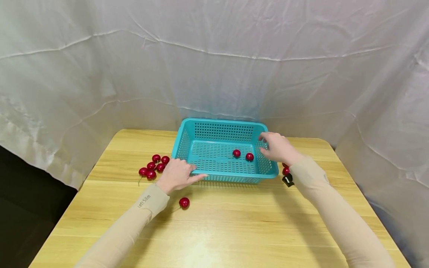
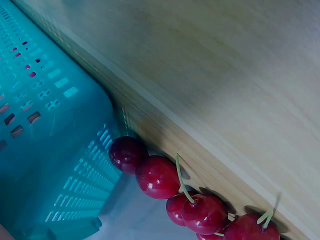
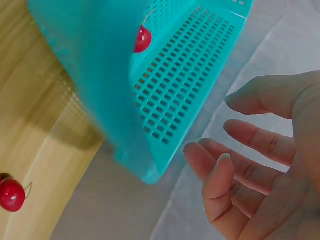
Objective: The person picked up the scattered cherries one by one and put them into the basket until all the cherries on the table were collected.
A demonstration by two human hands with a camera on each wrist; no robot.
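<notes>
A turquoise plastic basket [image 1: 222, 175] with perforated walls stands towards the back of the table, two red cherries [image 1: 249, 157] on its floor. My left hand [image 1: 177, 174] grips its front left corner, thumb pointing right along the front rim; skin shows through the wall holes in the left wrist view. Over the basket's right end is my right hand [image 1: 278, 146], its fingers loosely bent with nothing between them. In the right wrist view, those fingertips [image 3: 195, 155] are apart from the basket wall [image 3: 170, 115].
Several stemmed cherries [image 1: 151, 175] cluster left of the basket, near my left hand. A single cherry [image 1: 184, 203] lies in front. More cherries [image 1: 286, 171] and a small black piece [image 1: 287, 180] show beside my right wrist. A pale curtain [image 1: 221, 85] hangs behind the wooden table [image 1: 234, 230].
</notes>
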